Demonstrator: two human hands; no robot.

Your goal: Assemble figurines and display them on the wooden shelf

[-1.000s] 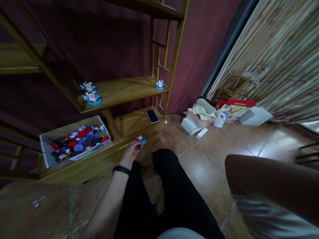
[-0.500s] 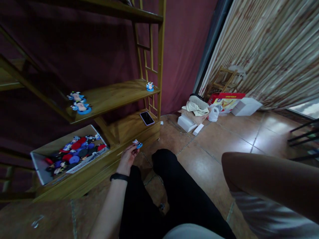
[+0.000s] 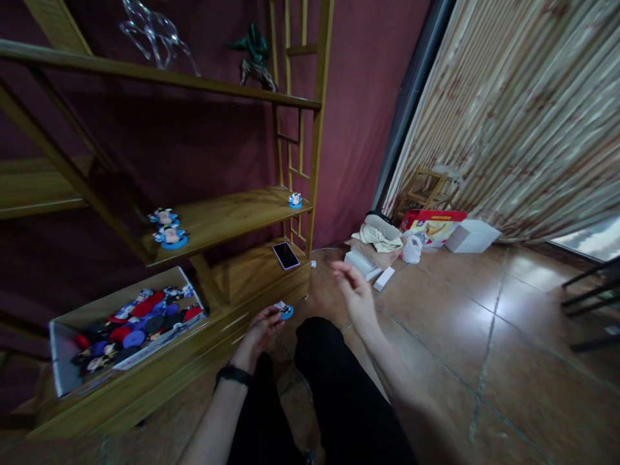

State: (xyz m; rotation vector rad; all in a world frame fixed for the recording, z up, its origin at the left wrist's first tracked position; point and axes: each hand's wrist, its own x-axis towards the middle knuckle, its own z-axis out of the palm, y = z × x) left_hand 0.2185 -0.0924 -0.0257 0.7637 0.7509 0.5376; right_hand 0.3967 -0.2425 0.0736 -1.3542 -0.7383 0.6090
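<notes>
My left hand (image 3: pixel 259 332) is closed on a small figurine (image 3: pixel 285 310) with a blue round base, pinched in the fingertips in front of the shelf unit's lower ledge. My right hand (image 3: pixel 356 294) is raised above my knee, its fingers stretched out and holding nothing. Similar figurines stand on the middle shelf (image 3: pixel 227 213): a figurine (image 3: pixel 170 237) with another just behind it at the left end, and one figurine (image 3: pixel 295 200) at the right end. On the ledge to the left, an open cardboard box (image 3: pixel 57 358) holds several figurines with red, purple and black bases.
A phone (image 3: pixel 286 256) lies on the lower ledge. Above stand a clear horse figure (image 3: pixel 157 32) and a dark green statue (image 3: pixel 254 55). By the curtain (image 3: pixel 508 116) are a red box (image 3: pixel 433 226), a white box (image 3: pixel 472 236) and folded cloth (image 3: pixel 380 234). Dark furniture legs show far right.
My right hand has come forward from the right edge to above my knee. My left hand still holds the figurine. The view has tilted up, showing the upper shelf's ornaments.
</notes>
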